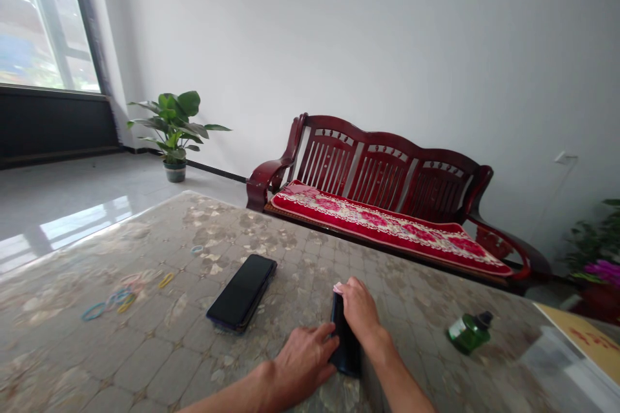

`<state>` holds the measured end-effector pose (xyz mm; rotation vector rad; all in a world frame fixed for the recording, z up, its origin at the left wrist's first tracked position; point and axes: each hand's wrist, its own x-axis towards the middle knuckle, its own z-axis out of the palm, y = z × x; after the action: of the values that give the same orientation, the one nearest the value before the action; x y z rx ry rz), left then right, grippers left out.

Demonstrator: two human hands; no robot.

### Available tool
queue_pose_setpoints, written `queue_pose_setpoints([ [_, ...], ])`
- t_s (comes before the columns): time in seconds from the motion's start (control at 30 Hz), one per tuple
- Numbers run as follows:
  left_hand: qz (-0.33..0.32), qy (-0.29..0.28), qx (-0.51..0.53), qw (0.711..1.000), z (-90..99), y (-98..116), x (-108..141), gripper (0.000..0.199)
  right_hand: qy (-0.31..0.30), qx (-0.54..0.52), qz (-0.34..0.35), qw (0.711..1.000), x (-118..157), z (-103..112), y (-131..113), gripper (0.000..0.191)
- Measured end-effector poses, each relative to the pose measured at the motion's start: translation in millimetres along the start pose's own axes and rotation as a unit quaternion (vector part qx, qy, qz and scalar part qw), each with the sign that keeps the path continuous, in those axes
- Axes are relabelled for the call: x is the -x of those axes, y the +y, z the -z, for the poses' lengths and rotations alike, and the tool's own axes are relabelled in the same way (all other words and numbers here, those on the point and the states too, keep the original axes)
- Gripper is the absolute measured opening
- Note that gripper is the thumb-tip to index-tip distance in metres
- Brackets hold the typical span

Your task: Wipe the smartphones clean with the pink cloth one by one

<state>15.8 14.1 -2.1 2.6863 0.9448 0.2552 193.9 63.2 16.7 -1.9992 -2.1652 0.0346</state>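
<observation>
My right hand [359, 311] pinches a small pink cloth [338, 287] against the far end of a dark oblong case [345, 350], which lies on the tabletop [416, 310] between both hands. My left hand [305, 359] touches its left side; if it grips, I cannot tell. A black smartphone [242, 293] lies left of this hand.

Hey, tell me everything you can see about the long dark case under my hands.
The dark case is long and narrow, near black with a bluish tint, and has a slight sheen, perhaps leather-like or plastic. It lies lengthwise away from you on the patterned tablecloth. Your left hand touches its left edge; your right hand covers much of its far part, with pale pink material at the fingertips. Whether it's open is unclear.
</observation>
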Motion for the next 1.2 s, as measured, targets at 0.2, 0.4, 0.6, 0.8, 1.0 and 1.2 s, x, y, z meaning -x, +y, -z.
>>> queue_pose_setpoints([
  [0.2,0.01,-0.012,0.006,1.0,-0.2,0,-1,0.03,-0.01,-0.017,0.045,0.999,21,3,-6,0.037],
  [0.4,0.015,-0.015,0.004,1.0,0.1,2,-1,0.03,-0.005,-0.01,0.083,0.997,40,5,5,0.035],
  [0.6,0.014,-0.014,0.004,1.0,-0.1,3,0,0.033,0.018,0.0,0.011,1.0,32,4,21,0.04],
  [0.8,0.018,-0.019,0.004,1.0,0.4,2,-1,0.033,0.001,-0.022,0.063,0.998,42,1,12,0.036],
  [1.0,0.025,-0.03,0.012,0.999,0.9,2,-2,0.036,0.004,0.002,-0.025,1.0,20,6,21,0.039],
  [1.2,0.035,-0.041,0.012,0.998,5.3,4,-1,0.036,-0.002,-0.037,0.009,0.999,38,1,8,0.04],
])
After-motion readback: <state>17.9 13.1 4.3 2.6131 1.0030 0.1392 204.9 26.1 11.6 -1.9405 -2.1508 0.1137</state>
